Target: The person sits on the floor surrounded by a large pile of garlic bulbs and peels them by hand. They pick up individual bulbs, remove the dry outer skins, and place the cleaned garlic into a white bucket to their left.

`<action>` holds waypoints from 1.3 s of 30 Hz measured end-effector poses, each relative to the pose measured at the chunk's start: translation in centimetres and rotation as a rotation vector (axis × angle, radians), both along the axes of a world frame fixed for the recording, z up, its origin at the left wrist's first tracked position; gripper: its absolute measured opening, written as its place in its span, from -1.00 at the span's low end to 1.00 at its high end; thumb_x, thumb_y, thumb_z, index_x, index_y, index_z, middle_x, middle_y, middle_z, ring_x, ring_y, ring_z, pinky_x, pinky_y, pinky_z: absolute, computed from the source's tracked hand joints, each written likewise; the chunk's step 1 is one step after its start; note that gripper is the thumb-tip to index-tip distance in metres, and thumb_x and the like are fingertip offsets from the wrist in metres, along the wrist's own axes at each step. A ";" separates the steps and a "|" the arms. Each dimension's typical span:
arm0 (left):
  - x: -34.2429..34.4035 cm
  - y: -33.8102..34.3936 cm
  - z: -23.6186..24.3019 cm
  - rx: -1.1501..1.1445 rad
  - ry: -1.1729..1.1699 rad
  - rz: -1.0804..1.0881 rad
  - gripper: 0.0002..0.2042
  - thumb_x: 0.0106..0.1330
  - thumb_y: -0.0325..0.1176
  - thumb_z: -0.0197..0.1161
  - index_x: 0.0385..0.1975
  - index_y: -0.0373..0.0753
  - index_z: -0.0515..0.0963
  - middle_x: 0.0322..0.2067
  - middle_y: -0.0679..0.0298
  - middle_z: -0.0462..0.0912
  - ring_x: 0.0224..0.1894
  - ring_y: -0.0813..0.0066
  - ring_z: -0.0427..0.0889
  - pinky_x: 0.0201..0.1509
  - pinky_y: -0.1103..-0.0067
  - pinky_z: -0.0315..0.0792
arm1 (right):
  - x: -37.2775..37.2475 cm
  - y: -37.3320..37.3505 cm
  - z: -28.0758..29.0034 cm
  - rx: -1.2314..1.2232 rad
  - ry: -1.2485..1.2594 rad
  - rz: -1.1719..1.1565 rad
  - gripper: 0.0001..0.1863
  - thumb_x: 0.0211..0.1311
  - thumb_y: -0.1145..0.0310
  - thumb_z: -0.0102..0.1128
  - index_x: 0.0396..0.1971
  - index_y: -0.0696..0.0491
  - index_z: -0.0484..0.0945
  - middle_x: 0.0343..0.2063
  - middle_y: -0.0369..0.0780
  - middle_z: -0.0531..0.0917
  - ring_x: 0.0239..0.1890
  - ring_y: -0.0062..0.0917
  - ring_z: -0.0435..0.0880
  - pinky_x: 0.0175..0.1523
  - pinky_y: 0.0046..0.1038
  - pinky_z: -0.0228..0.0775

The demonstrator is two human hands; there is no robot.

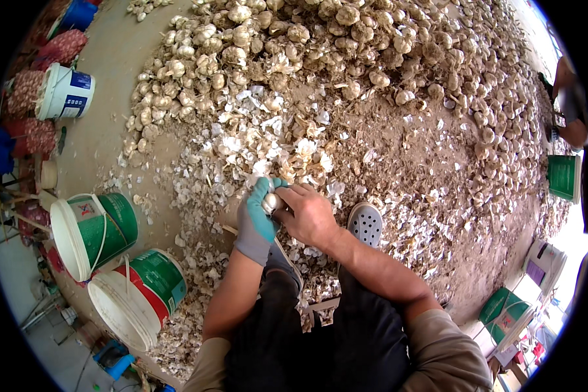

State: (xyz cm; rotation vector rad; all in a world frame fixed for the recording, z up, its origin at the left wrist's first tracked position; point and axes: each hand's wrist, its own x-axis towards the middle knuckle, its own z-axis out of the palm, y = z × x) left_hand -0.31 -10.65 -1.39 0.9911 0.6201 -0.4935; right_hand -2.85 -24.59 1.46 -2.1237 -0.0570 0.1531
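Observation:
My left hand [257,219], in a grey glove with teal palm and fingers, is wrapped round a pale garlic bulb [272,202]. Bare, my right hand [307,217] meets it from the other side, its curled fingers and thumb pressed against the same bulb. Part of the bulb is hidden by the fingers. Just beyond both hands lies a heap of loose white garlic skins [242,144]. Farther off rises a big pile of unpeeled garlic bulbs [346,32], many with roots attached.
At my left stand a green-and-white bucket [114,228] and a green, red and white bucket [166,284]. A white bucket [68,93] and red mesh sacks [32,136] are farther left. My grey clog [366,225] rests among skins. Another person's arm [573,134] shows at right, above a green bucket [560,176].

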 end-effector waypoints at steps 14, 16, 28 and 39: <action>-0.6 1.9 -0.9 0.206 0.016 -0.156 -0.67 0.43 -0.18 0.07 -0.11 -0.36 0.56 -0.35 0.24 0.63 -0.34 0.53 0.59 -0.25 0.60 0.49 | 0.0 1.1 0.2 -0.165 -0.237 0.059 -0.78 -0.13 0.47 0.25 -0.38 0.05 0.52 -0.39 -0.20 0.55 -0.21 -0.28 0.58 -0.19 -0.28 0.50; 0.2 0.9 0.2 0.015 0.103 -0.026 -0.73 0.44 -0.26 0.03 -0.21 -0.32 0.58 -0.53 0.33 0.56 -0.50 0.56 0.50 -0.42 0.61 0.43 | -0.1 1.1 0.0 -0.174 -0.277 0.040 -0.76 -0.12 0.49 0.25 -0.35 0.01 0.54 -0.34 -0.25 0.57 -0.20 -0.31 0.57 -0.16 -0.30 0.51; -1.9 2.0 -1.0 0.027 -0.046 -0.048 -0.61 0.52 -0.09 -0.09 -0.04 -0.31 0.49 -0.26 0.20 0.58 -0.19 0.39 0.57 0.03 0.46 0.50 | 0.0 1.1 -0.7 -0.018 -0.183 -0.075 -0.74 -0.10 0.52 0.33 -0.33 0.04 0.54 -0.31 -0.20 0.64 -0.24 -0.24 0.64 -0.20 -0.26 0.54; 2.1 2.5 1.9 0.463 -0.110 0.087 -0.28 0.41 0.21 -0.05 0.39 -0.20 0.15 0.39 0.16 0.15 0.43 0.21 0.14 0.34 0.22 0.27 | -0.9 -0.9 -2.6 1.128 0.743 -0.232 -0.57 0.18 0.57 0.19 0.08 0.21 0.44 -0.17 -0.19 0.64 -0.30 -0.61 0.61 -0.30 -0.54 0.47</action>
